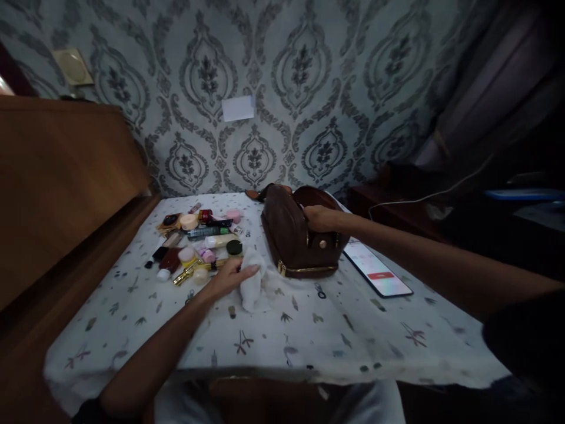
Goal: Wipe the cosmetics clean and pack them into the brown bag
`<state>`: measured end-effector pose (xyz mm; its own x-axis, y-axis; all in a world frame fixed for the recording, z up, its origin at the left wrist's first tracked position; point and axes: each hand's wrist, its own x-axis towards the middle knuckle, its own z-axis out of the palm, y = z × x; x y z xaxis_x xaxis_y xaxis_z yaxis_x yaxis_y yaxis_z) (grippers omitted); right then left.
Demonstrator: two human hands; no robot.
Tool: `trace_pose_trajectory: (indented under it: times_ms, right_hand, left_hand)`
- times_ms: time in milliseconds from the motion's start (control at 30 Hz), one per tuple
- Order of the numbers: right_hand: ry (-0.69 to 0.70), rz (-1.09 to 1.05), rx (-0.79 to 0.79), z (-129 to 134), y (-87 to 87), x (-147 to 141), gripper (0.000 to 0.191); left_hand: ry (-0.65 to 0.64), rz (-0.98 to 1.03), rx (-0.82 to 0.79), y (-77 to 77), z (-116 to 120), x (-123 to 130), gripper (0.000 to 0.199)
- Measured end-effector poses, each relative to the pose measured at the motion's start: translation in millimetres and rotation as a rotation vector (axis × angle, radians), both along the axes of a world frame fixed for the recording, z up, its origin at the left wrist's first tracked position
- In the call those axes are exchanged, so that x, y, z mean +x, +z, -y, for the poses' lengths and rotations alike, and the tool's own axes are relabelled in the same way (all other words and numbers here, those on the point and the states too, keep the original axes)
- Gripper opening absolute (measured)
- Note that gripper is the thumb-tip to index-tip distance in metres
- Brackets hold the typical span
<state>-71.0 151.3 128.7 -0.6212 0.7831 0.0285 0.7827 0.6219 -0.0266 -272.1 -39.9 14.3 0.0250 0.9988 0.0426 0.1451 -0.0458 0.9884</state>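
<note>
A brown leather-look bag [286, 229] with gold zips stands with its top open, right of the table's middle. At its opening, the fingers of my right hand [324, 218] are closed on the edge; the fingertips are hidden inside. My left hand [229, 277] holds a crumpled white cloth or tissue [251, 291] by its upper part, thumb across the front, and the cloth hangs down to the tabletop. Just left of that hand lie a gold tube [188, 274], a dark green round lid [234, 247] and a cream-coloured tube [219, 241].
Several cosmetics, among them a peach jar [189, 221], a green-capped tube [207, 232] and a black compact [170, 219], spread over the left of the patterned tablecloth [291, 330]. A lit phone [377, 271] lies right of the bag. A wooden panel [66, 188] borders the left.
</note>
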Motion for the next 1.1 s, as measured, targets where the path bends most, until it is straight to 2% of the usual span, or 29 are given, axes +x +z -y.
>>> trace_pose_trajectory:
  times_ms: [100, 167, 233, 300, 367, 433, 533, 633, 767, 867, 1000, 1100]
  right_hand:
    - [-0.03, -0.022, 0.036, 11.4, 6.8, 4.2, 0.026]
    - [0.004, -0.236, 0.185, 27.1, 5.6, 7.3, 0.032]
    - [0.105, -0.536, 0.349, 49.5, -2.0, 9.1, 0.032]
    - [0.289, -0.756, 0.395, 75.0, -15.7, 7.5, 0.026]
    - [0.456, -0.852, 0.291, 97.9, -34.7, 1.5, 0.023]
    - [0.508, -0.862, 0.13, 113.6, -57.0, -8.5, 0.023]
    - [0.47, -0.814, -0.095, 122.1, -90.0, -28.4, 0.029]
    - [0.37, -0.75, -0.221, 120.1, -114.1, -50.6, 0.039]
    - [0.279, -0.691, -0.275, 115.8, -131.3, -80.7, 0.051]
    - [0.26, -0.736, -0.316, 113.6, -142.3, -102.9, 0.053]
    - [0.241, -0.872, -0.332, 110.9, -156.1, -127.4, 0.049]
    - [0.259, -0.918, -0.363, 110.7, -160.1, -136.5, 0.047]
  left_hand:
    - [0.04, -0.018, 0.025, 1.8, 0.1, -1.3, 0.057]
    - [0.081, -0.03, 0.063, 2.5, -0.8, -3.6, 0.052]
    - [0.122, -0.084, 0.123, 3.9, -1.7, -6.1, 0.045]
    - [0.148, -0.211, 0.178, 7.0, -1.2, -7.0, 0.04]
    - [0.151, -0.45, 0.228, 11.3, 2.4, -5.2, 0.035]
    - [0.118, -0.769, 0.286, 15.0, 9.9, -2.1, 0.029]
    - [0.055, -1.209, 0.391, 15.2, 27.1, -2.7, 0.014]
    - [0.055, -1.462, 0.475, 8.7, 47.0, -17.3, 0.01]
    - [0.115, -1.644, 0.55, -2.1, 69.1, -50.5, 0.007]
    - [0.14, -1.705, 0.603, -7.3, 78.9, -71.1, 0.01]
    - [0.113, -1.744, 0.618, -8.2, 82.2, -87.8, 0.019]
    - [0.09, -1.757, 0.598, -7.0, 80.0, -96.2, 0.02]
